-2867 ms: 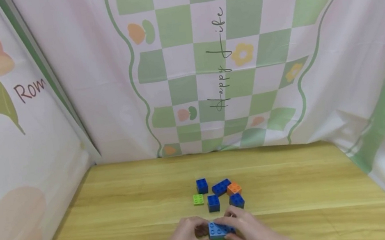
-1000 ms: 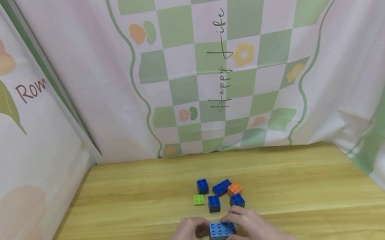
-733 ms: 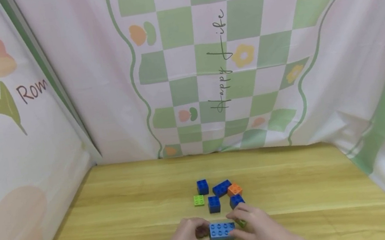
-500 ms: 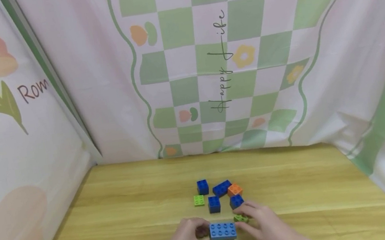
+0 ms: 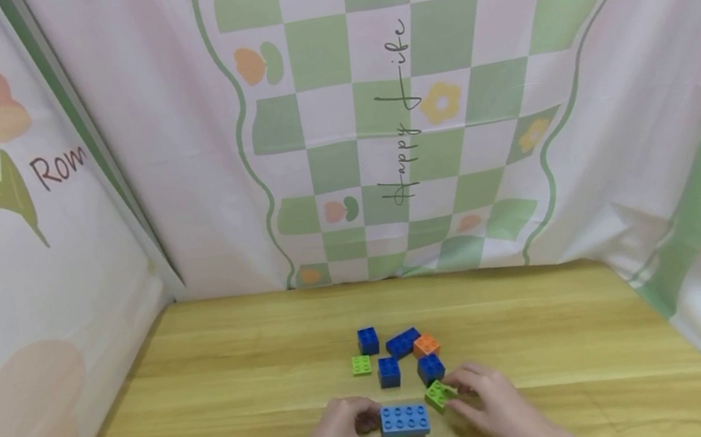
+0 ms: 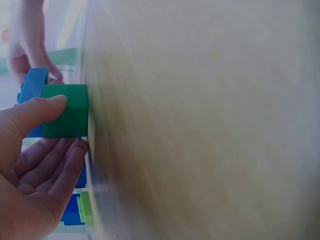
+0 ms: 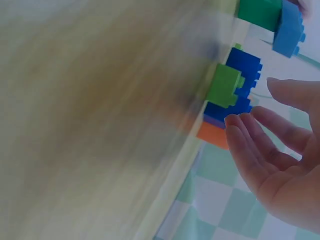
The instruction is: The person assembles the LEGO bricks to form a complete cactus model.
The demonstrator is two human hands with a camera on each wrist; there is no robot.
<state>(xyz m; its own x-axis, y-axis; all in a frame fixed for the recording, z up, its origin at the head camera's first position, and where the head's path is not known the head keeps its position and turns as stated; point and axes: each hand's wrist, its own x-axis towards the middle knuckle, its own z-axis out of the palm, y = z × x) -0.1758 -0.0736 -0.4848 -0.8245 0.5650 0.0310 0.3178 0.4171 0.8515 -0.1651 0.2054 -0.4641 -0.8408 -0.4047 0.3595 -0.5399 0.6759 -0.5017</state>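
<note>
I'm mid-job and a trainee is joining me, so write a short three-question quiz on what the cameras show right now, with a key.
1. Which brick is nearest the right hand?
2. What holds the green brick? A: the right hand; B: the left hand; C: neither.
3. True or false: the green brick sits on top of the light-blue brick.

Key: 1, a lime-green brick; 2, B; 3, false, the light-blue brick is on top.

- Head view: soft, even light, faint shadows
- Left wrist view: dim, hazy, glare at upper left, tabletop point(image 6: 200, 120) blurred
- Right wrist view: tabletop smeared
</note>
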